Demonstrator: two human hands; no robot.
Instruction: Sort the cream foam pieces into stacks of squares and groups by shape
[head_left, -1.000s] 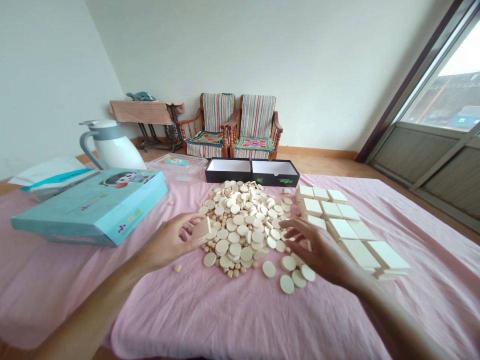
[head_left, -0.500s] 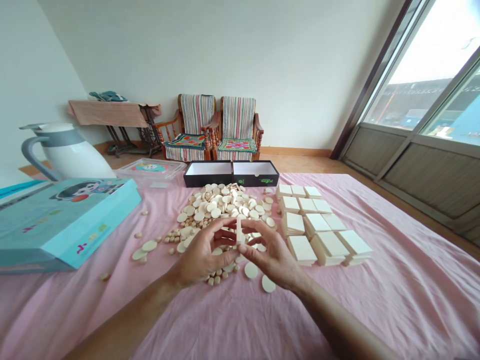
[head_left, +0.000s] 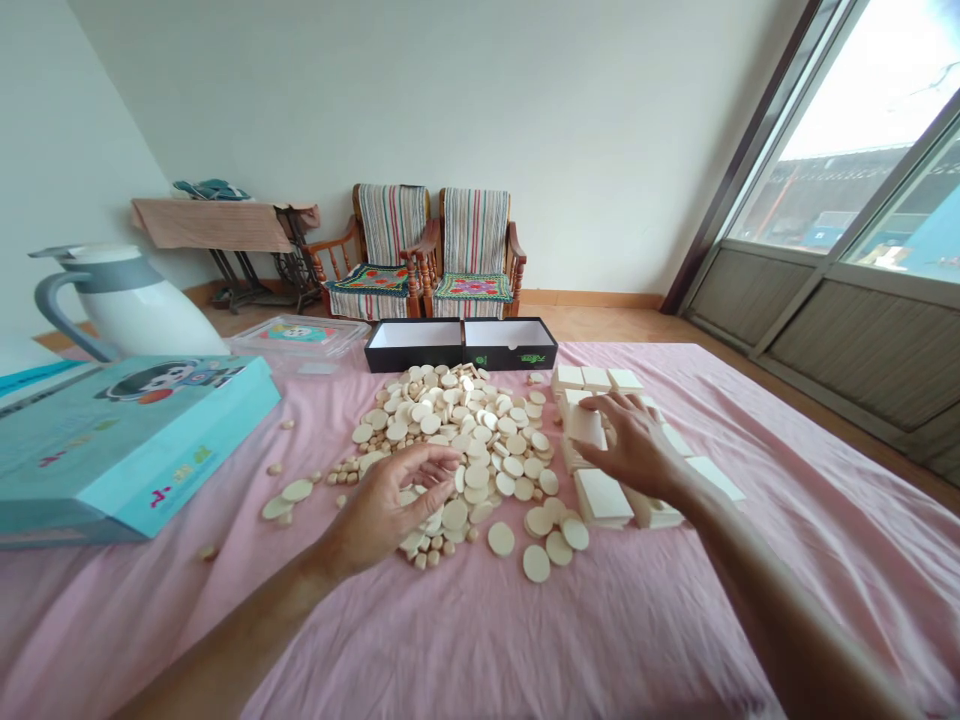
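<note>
My right hand (head_left: 637, 440) is over the rows of stacked pale wooden tiles at the right. Its thumb and fingers grip a small stack of rectangular wooden tiles (head_left: 583, 424) at the left side of the rows; its lower edge is partly hidden, so I cannot tell whether it touches the stack below. My left hand (head_left: 401, 495) hovers with loosely curved, parted fingers and nothing in them. Beneath and beyond it spreads a heap of round wooden discs (head_left: 476, 476), with small wooden cubes (head_left: 427, 555) at its near edge.
A black two-part box (head_left: 510, 357) stands behind the heap. To the left are a light-blue box (head_left: 202, 460), a white jug (head_left: 150, 310) and a clear plastic lid (head_left: 255, 335). Pink cloth (head_left: 480, 650) covers the surface. Two wooden armchairs (head_left: 474, 250) stand farther back.
My right hand has carried the tile stack from between both hands over to the rows at the right. My left hand has let go and moved slightly left.
</note>
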